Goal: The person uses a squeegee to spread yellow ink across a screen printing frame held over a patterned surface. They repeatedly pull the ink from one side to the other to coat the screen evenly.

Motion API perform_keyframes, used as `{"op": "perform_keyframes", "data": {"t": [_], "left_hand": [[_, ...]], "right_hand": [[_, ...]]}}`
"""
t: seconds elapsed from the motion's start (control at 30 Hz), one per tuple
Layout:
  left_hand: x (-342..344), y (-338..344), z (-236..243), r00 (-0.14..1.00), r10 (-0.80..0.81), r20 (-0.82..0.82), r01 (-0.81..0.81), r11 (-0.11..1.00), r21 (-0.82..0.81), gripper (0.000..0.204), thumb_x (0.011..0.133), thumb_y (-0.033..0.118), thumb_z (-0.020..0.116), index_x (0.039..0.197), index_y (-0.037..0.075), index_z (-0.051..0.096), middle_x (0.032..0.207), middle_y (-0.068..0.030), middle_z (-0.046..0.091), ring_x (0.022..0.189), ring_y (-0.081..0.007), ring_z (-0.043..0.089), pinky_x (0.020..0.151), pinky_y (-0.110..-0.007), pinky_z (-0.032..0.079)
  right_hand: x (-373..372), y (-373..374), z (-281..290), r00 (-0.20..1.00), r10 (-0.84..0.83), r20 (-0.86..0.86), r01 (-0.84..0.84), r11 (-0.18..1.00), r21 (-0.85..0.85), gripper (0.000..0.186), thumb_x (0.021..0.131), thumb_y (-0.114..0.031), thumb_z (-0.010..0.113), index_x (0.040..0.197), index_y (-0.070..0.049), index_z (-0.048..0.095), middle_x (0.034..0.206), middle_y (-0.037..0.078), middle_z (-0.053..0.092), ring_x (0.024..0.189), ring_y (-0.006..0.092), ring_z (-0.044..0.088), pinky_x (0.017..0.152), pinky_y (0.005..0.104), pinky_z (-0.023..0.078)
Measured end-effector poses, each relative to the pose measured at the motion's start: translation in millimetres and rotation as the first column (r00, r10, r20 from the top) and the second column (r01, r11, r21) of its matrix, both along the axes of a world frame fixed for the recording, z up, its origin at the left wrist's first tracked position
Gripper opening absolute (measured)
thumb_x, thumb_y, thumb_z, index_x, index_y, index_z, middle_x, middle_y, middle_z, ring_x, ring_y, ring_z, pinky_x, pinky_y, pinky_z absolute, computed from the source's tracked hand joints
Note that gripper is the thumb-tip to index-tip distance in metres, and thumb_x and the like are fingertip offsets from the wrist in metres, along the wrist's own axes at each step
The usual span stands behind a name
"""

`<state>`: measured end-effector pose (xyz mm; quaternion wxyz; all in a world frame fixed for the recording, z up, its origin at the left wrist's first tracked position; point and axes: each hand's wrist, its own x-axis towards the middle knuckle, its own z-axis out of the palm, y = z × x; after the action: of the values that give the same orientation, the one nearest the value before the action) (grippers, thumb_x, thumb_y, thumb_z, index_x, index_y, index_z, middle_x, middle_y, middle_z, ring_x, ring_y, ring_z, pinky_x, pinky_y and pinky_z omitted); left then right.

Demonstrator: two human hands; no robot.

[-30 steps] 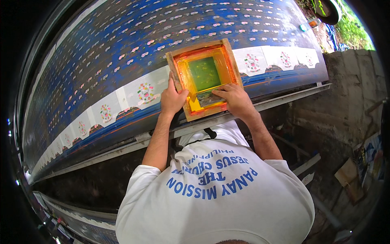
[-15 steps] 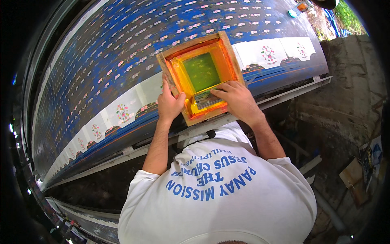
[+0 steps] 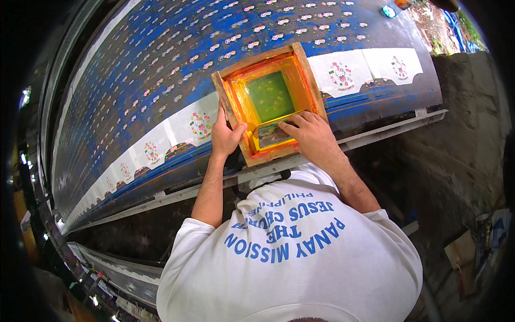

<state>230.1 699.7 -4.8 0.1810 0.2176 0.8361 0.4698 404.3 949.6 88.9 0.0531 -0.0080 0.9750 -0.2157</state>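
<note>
The left hand is gripping the left side of a square wooden frame with orange-yellow inner walls and green mesh — its thumb is lying over the bar, the index finger is stretching along the outer side, and the remaining fingers are hidden. The right hand is pinching a flat grey rectangular plate at the frame's near end: the thumb is pressing its face, the other fingers are bunching together over its far edge. The frame is covering part of the near edge of a long blue-and-dark table — white printed sheets are lying left and right of it.
</note>
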Motion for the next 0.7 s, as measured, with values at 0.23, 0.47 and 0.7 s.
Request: {"op": "perform_keyframes", "data": {"t": [0.23,0.47,0.7], "left_hand": [[0,-3,-5,1.0,0.011,-0.003,-0.011,0.998,0.065,0.105,0.086,0.022,0.078,0.175,-0.003,0.027,0.121,-0.0164,0.083,0.097,-0.0219,0.082,0.089,-0.037,0.064],[0,-4,-12,0.999,0.025,-0.023,-0.025,0.999,0.023,0.108,0.086,0.025,0.077,0.177,0.002,0.025,0.112,-0.0157,0.084,0.089,-0.0264,0.083,0.083,-0.039,0.064],[3,3,18,0.998,0.02,0.063,-0.005,0.971,-0.238,0.113,0.086,0.032,0.075,0.178,0.001,0.017,0.097,-0.021,0.082,0.084,-0.04,0.08,0.079,-0.048,0.065]], "right_hand": [[1,-1,-4,0.998,0.022,-0.056,-0.021,0.999,0.026,0.054,0.089,-0.008,0.081,0.143,-0.012,0.074,0.14,0.01,0.068,0.134,0.0308,0.063,0.118,0.0459,0.051],[3,-3,1,0.999,0.022,-0.05,-0.022,1.0,0.009,0.058,0.086,-0.006,0.084,0.143,-0.012,0.074,0.14,0.009,0.069,0.133,0.0303,0.063,0.117,0.046,0.051],[-8,6,8,0.999,0.052,0.0,-0.052,0.998,-0.038,0.049,0.089,-0.001,0.079,0.137,-0.009,0.077,0.127,0.012,0.077,0.123,0.0334,0.07,0.11,0.0447,0.056]]}}
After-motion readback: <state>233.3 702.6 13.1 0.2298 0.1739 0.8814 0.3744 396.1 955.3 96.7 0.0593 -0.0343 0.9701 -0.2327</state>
